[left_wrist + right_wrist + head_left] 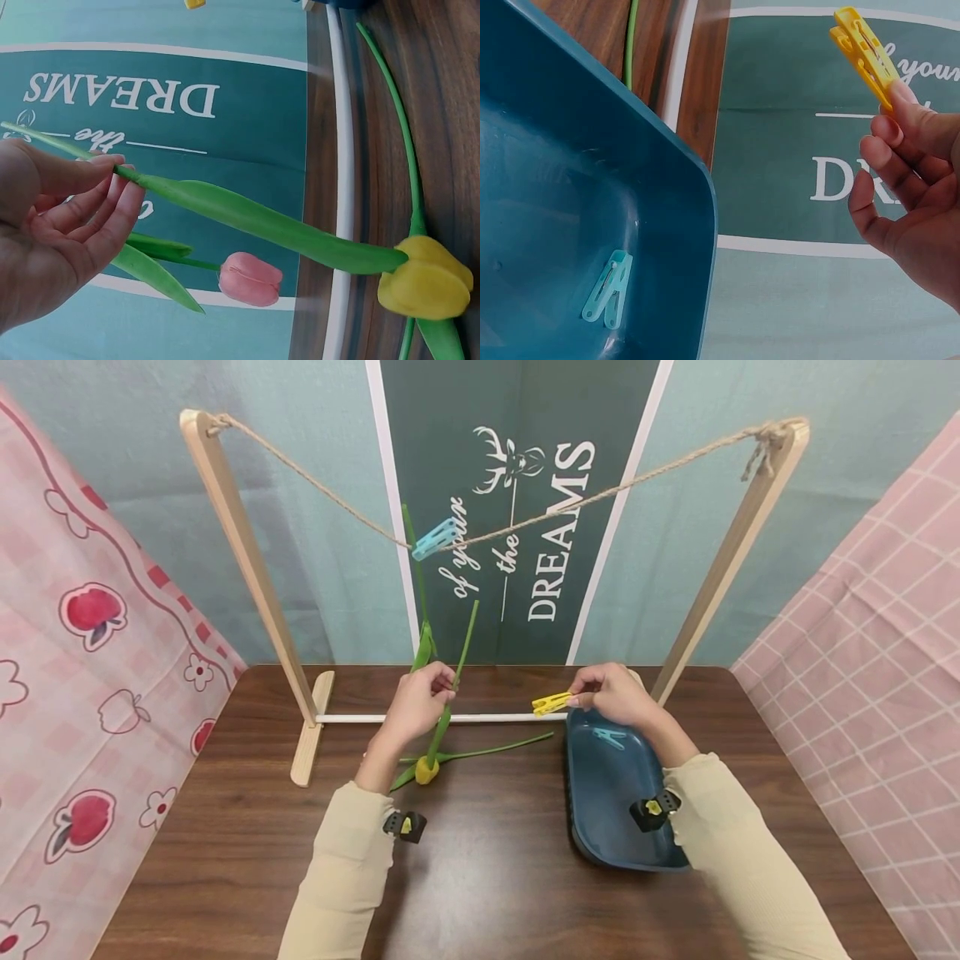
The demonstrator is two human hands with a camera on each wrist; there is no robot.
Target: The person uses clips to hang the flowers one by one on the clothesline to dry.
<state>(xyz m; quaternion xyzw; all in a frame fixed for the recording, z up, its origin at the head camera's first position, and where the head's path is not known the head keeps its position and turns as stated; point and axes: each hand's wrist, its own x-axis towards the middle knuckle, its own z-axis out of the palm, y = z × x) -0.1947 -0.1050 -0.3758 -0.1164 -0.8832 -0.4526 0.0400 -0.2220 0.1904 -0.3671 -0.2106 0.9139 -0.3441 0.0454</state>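
The head view is bright and evenly lit, with pale glare on the desk [465, 910] between the sleeves [337, 868] and soft, faint shadows beside them. Both wrist views look dimmer. In the right one, a milky sheen and small highlights mark the tub [547, 195], while the yellow clothespin [864, 56] is fairly sharp. Lens distortion bows the white stripes [187, 55] in the left.

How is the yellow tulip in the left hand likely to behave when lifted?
The yellow tulip is probably light, since the left hand merely pinches its stem. That stem runs nearly straight, so it seems fairly stiff. The bloom is below the pinch, so it may swing.
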